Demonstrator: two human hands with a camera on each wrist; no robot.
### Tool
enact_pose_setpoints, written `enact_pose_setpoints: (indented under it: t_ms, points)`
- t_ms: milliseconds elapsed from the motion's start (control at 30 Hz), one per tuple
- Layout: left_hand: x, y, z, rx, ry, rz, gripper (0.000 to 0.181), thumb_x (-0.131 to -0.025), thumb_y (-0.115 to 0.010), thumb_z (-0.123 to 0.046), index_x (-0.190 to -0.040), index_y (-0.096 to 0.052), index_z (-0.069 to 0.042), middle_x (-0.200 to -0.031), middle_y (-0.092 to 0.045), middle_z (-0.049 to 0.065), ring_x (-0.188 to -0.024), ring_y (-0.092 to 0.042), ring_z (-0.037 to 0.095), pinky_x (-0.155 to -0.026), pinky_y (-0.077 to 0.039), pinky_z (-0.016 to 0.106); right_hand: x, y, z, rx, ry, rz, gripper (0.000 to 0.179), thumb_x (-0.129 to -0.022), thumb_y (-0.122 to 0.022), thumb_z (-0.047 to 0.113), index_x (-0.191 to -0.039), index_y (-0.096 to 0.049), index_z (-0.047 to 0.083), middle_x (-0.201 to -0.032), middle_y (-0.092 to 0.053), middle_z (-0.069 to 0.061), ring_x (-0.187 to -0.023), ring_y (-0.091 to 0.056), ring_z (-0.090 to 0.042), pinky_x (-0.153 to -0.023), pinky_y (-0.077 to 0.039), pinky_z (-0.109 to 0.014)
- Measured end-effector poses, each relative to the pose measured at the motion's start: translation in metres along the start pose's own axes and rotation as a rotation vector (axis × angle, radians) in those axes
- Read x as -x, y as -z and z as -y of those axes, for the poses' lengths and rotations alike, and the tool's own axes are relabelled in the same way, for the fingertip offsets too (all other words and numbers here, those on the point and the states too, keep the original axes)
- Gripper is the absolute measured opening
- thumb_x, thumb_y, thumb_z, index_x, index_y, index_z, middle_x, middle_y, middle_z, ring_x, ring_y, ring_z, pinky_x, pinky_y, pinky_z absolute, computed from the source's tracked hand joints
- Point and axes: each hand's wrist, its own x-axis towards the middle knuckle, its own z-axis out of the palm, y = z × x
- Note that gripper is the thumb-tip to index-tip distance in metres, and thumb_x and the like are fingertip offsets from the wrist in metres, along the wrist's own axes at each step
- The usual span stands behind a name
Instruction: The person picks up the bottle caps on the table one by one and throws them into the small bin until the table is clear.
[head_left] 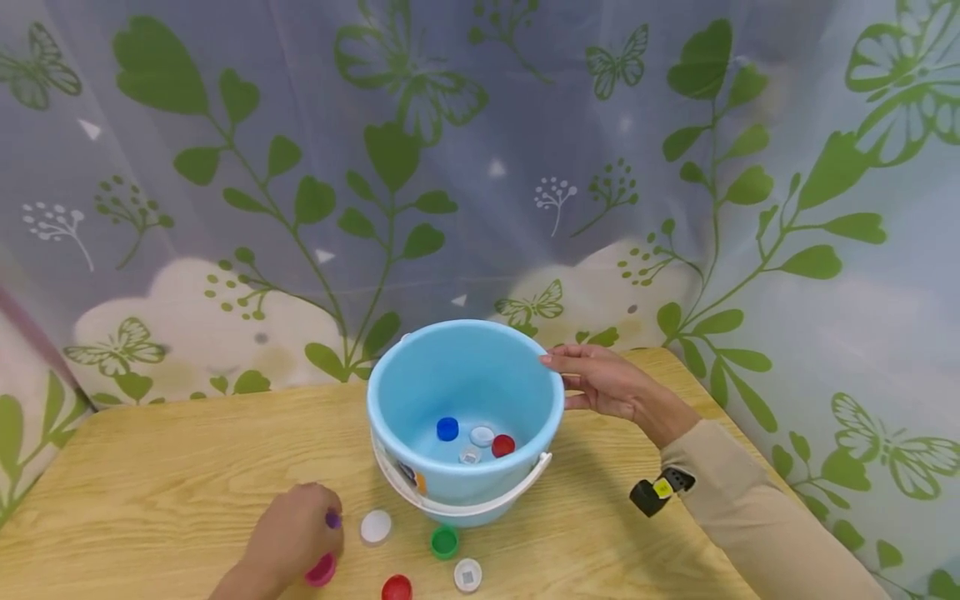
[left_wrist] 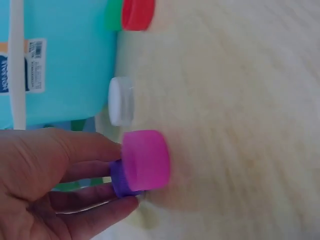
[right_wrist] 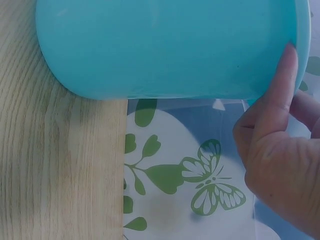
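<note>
My left hand (head_left: 294, 533) is low over the table, left of the bucket, its fingers and thumb around a small purple bottle cap (left_wrist: 119, 179). Close against those fingertips is a pink bottle cap (left_wrist: 152, 160), which partly covers the purple one in the left wrist view. A light blue bucket (head_left: 465, 492) stands upright with its white handle hanging down in front. My right hand (head_left: 603, 383) holds the bucket's rim at its right side. Inside the bucket lie a blue cap (head_left: 447, 429), a red cap (head_left: 503, 446) and two whitish caps (head_left: 482, 436).
On the wooden table (head_left: 187, 467), in front of the bucket, lie a white cap (head_left: 376, 527), a green cap (head_left: 444, 542), a red cap (head_left: 397, 588) and a white cap with a printed code (head_left: 467, 575). A patterned curtain (head_left: 465, 208) hangs behind the table and along its sides.
</note>
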Motion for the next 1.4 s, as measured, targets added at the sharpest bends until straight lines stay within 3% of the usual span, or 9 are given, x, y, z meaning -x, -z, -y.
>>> enact_pose_setpoints:
  t_ms: [167,300,533,700,933,1167,1400]
  points:
    - [-0.005,0.025,-0.006,-0.047,-0.072,-0.124,0.017,-0.072,-0.070,-0.003,-0.089,-0.073,-0.003,-0.083,-0.068,0.009,-0.072,-0.063,0.026,-0.058,-0.054,0.038,0.000,0.000,0.000,-0.005,0.000,0.004,0.029,-0.096,-0.059,0.017,-0.117,-0.052,-0.002,-0.105,-0.060,-0.012,-0.090,-0.065,-0.021,-0.079,-0.055,-0.041]
    - [-0.009,0.055,-0.019,-0.058,-0.149,-0.247,0.016,-0.078,-0.072,-0.007,-0.093,-0.073,-0.001,-0.092,-0.068,0.017,-0.080,-0.065,0.034,-0.062,-0.056,0.044,0.001,0.000,0.000,-0.009,0.001,0.001,0.028,-0.096,-0.059,0.017,-0.116,-0.052,-0.002,-0.104,-0.060,-0.012,-0.090,-0.066,-0.021,-0.078,-0.055,-0.040]
    - [-0.018,0.104,-0.049,-0.032,-0.301,-0.392,0.014,-0.081,-0.073,-0.007,-0.094,-0.073,-0.001,-0.091,-0.067,0.012,-0.077,-0.066,0.029,-0.063,-0.056,0.042,0.000,0.000,-0.001,-0.014,0.002,-0.003,0.029,-0.096,-0.059,0.017,-0.117,-0.053,-0.002,-0.105,-0.060,-0.012,-0.090,-0.065,-0.021,-0.079,-0.055,-0.040]
    - [-0.023,0.121,-0.072,-0.028,-0.372,-0.453,0.012,-0.082,-0.072,-0.006,-0.094,-0.073,-0.004,-0.089,-0.066,0.007,-0.079,-0.065,0.027,-0.067,-0.055,0.044,0.000,0.000,-0.001,-0.024,0.006,0.001,0.027,-0.096,-0.059,0.017,-0.114,-0.055,-0.002,-0.103,-0.061,-0.012,-0.088,-0.065,-0.020,-0.078,-0.056,-0.040]
    - [-0.037,0.109,-0.100,0.048,-0.482,-0.444,0.016,-0.082,-0.073,-0.005,-0.098,-0.074,-0.002,-0.099,-0.067,0.008,-0.083,-0.064,0.022,-0.069,-0.056,0.040,-0.001,0.001,-0.002,-0.039,0.008,0.006,0.024,-0.095,-0.060,0.018,-0.112,-0.057,0.000,-0.102,-0.062,-0.011,-0.089,-0.065,-0.020,-0.079,-0.056,-0.040]
    - [-0.053,0.088,-0.124,0.036,-0.583,-0.374,0.017,-0.083,-0.074,-0.009,-0.100,-0.074,-0.005,-0.097,-0.066,0.003,-0.086,-0.062,0.019,-0.076,-0.055,0.037,-0.002,0.000,-0.003,-0.052,0.003,0.000,0.020,-0.096,-0.059,0.016,-0.109,-0.058,0.000,-0.100,-0.063,-0.011,-0.087,-0.066,-0.019,-0.077,-0.056,-0.039]
    - [-0.068,0.063,-0.133,0.020,-0.563,-0.263,0.018,-0.086,-0.072,-0.012,-0.102,-0.073,-0.005,-0.098,-0.066,0.004,-0.091,-0.063,0.020,-0.083,-0.053,0.037,-0.001,0.001,-0.002,-0.061,0.006,0.001,0.021,-0.096,-0.059,0.017,-0.109,-0.059,0.001,-0.101,-0.062,-0.011,-0.088,-0.066,-0.020,-0.079,-0.056,-0.040]
